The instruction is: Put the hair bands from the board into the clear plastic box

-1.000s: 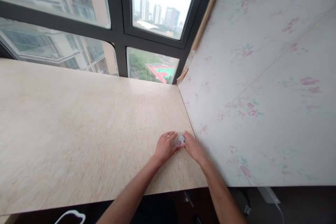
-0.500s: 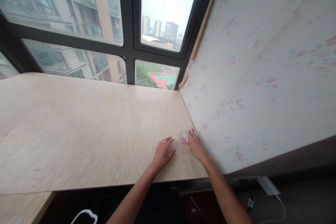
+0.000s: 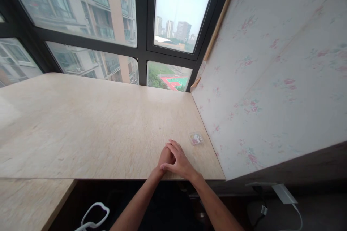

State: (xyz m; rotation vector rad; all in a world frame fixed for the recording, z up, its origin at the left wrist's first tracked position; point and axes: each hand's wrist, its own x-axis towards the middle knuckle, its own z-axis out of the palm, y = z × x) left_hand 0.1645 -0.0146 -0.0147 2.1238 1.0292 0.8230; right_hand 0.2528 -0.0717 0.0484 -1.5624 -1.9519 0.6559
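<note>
At the front of the stone ledge (image 3: pixel 108 133), my right hand (image 3: pixel 181 163) lies across my left hand (image 3: pixel 163 159). The right fingers are stretched out over the back of the left, with the thumb apart near the left wrist. Most of the left fingers are hidden under the right hand, so how far they are bent cannot be seen. A small clear plastic box (image 3: pixel 196 138) with pink and white pieces inside sits beyond the right hand, close to the wall. Neither hand touches it.
A wall with floral paper (image 3: pixel 257 79) bounds the ledge on the right. Dark window frames (image 3: pixel 142 54) stand at the back. Below the front edge are a white looped object (image 3: pixel 104 207) at left and a white adapter (image 3: pixel 284 194) with a cable at right.
My right hand has let go of the small clear box and moved left and nearer, onto my left hand. The box stays by the wall. The view has shifted slightly.
</note>
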